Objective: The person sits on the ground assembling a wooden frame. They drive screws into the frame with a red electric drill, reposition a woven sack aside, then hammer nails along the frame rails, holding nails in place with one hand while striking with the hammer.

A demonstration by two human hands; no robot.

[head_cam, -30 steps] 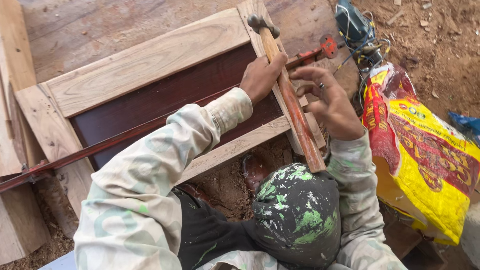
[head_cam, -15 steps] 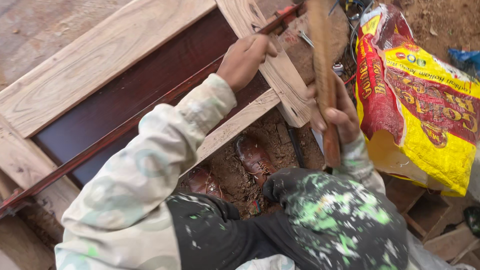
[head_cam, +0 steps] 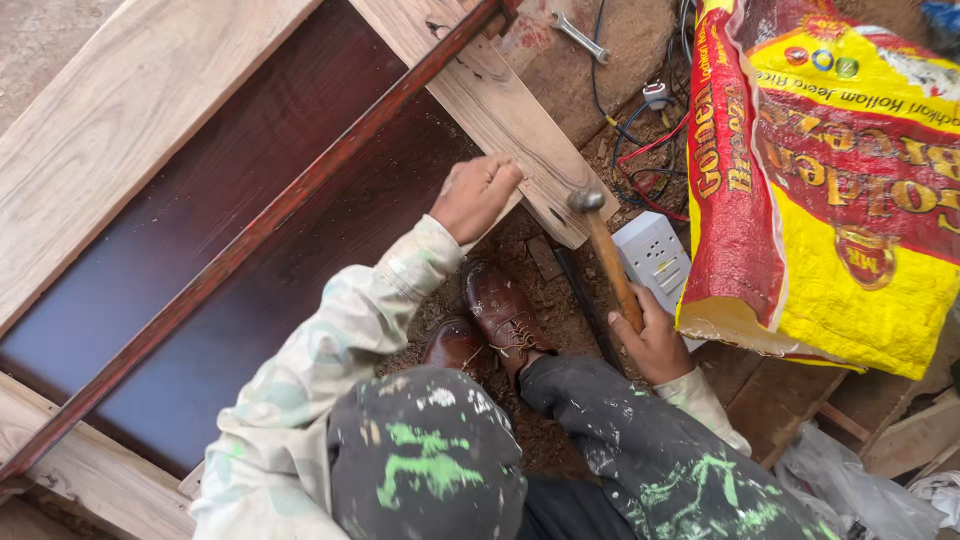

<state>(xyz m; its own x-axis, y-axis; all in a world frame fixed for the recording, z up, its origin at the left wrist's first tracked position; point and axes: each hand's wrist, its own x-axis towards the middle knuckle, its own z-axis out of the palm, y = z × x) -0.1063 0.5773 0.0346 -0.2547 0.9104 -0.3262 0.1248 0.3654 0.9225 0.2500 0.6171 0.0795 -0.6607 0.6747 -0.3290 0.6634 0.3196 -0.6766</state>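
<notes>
Over dirt floor (head_cam: 560, 290): braced wooden frame (head_cam: 500, 110) with fisted left hand (head_cam: 475, 195), gripped hammer (head_cam: 605, 250) in closed right hand (head_cam: 655, 345), kept strikes square to frame end

- One view only, head camera, looks steeply down from above the person's knees and shoes.
- Close range: left hand (head_cam: 473, 195) and right hand (head_cam: 655, 340) sit mid-frame.
- Door frame (head_cam: 150, 110) fills upper left, yellow and red sack (head_cam: 850, 170) upper right.
- No second view to overlap.

Pale camouflage sleeves (head_cam: 330, 340) — green-spattered dark trousers (head_cam: 650, 460) — brown leather shoes (head_cam: 500, 310).
</notes>
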